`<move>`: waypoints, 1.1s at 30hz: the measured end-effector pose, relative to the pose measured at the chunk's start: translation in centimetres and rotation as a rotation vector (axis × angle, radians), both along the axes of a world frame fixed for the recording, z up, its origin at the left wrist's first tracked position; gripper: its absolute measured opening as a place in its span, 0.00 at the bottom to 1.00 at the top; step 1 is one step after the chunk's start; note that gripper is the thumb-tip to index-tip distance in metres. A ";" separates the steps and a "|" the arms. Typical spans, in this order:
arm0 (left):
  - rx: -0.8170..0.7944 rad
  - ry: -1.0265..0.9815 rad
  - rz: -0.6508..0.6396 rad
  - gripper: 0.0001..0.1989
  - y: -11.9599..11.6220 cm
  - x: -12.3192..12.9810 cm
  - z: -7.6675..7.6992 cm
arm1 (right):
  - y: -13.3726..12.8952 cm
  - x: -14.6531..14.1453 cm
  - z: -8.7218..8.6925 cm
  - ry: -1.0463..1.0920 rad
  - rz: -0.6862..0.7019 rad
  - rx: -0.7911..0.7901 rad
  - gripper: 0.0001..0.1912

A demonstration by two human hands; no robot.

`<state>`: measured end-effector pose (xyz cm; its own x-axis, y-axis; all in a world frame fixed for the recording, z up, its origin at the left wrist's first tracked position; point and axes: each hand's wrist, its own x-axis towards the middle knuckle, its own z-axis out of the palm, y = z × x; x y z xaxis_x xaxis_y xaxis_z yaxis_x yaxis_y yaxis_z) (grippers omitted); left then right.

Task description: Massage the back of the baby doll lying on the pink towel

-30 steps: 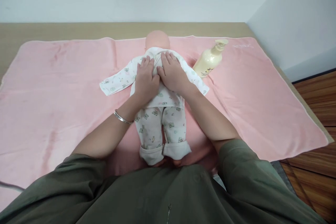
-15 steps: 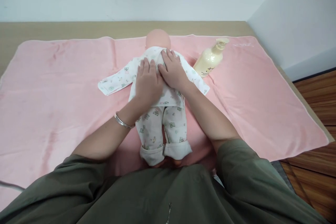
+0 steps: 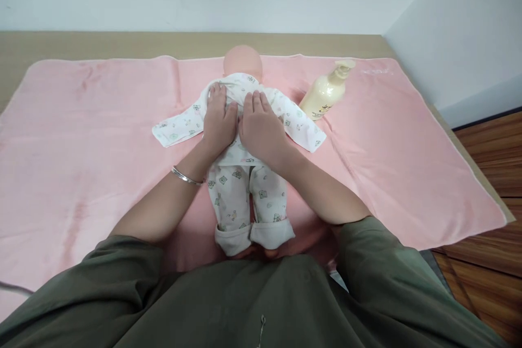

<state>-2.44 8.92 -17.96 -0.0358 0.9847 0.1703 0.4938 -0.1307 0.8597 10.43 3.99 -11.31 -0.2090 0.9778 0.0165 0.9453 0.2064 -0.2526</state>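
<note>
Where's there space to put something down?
On the pink cloth blanket, there's a wide patch between its left edge and the bald doll in white printed clothes, and another from the cream plastic pump bottle to the right edge. It's crowded between doll and bottle, and on the doll's back, under the left hand and right hand.

This is looking like a baby-care practice room: a doll [image 3: 243,61] in baby clothes [image 3: 267,196] is lying under the left hand [image 3: 219,119] and right hand [image 3: 261,126], a pump bottle [image 3: 326,91] is sitting beyond the right hand, and pink cloth [image 3: 101,147] is spreading around both.
</note>
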 end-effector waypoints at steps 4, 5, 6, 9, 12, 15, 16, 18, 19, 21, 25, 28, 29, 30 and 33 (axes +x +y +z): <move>0.027 0.004 0.023 0.30 -0.1 -0.1 -0.5 | 2.1 0.9 -0.7 0.070 0.065 -0.043 0.33; 0.042 0.010 0.022 0.30 -0.1 -0.1 -0.5 | 2.8 1.3 -1.0 0.095 0.064 -0.039 0.34; 0.053 0.016 0.022 0.30 -0.2 -0.1 -0.5 | 3.6 1.6 -1.4 0.120 0.054 -0.023 0.34; 0.050 0.039 0.026 0.31 -0.4 0.1 -0.2 | 4.9 2.3 -2.6 0.173 0.017 0.042 0.36; 0.024 0.056 0.033 0.32 -0.5 0.2 0.0 | 5.1 2.5 -3.3 0.208 0.027 0.079 0.36; 0.031 0.058 0.038 0.32 -0.5 0.2 0.0 | 4.9 2.5 -3.6 0.228 0.034 0.097 0.36; 0.040 0.054 0.037 0.31 -0.4 0.2 -0.1 | 4.9 2.5 -3.6 0.224 0.033 0.095 0.36; 0.059 0.043 0.035 0.31 -0.3 0.1 -0.3 | 4.8 2.4 -3.4 0.207 0.030 0.084 0.37; 0.065 0.039 0.035 0.31 -0.3 0.1 -0.4 | 4.8 2.3 -3.3 0.196 0.027 0.078 0.37; 0.063 0.044 0.040 0.31 -0.4 0.3 -0.3 | 4.7 2.2 -3.0 0.176 0.019 0.066 0.37; 0.003 0.129 0.043 0.32 -1.5 1.2 1.1 | 4.8 2.5 -2.4 0.137 0.025 0.035 0.37; -0.021 0.232 0.007 0.32 -2.8 2.0 2.5 | 5.4 3.3 -1.9 0.127 0.090 -0.023 0.38; -0.018 0.260 -0.008 0.32 -3.1 2.2 2.8 | 5.6 3.5 -1.8 0.132 0.107 -0.043 0.39; -0.011 0.280 -0.020 0.32 -3.3 2.3 3.0 | 5.7 3.7 -1.7 0.137 0.116 -0.056 0.39; 0.011 0.288 -0.037 0.31 -3.0 2.0 2.9 | 5.2 3.3 -1.3 0.117 0.086 -0.047 0.38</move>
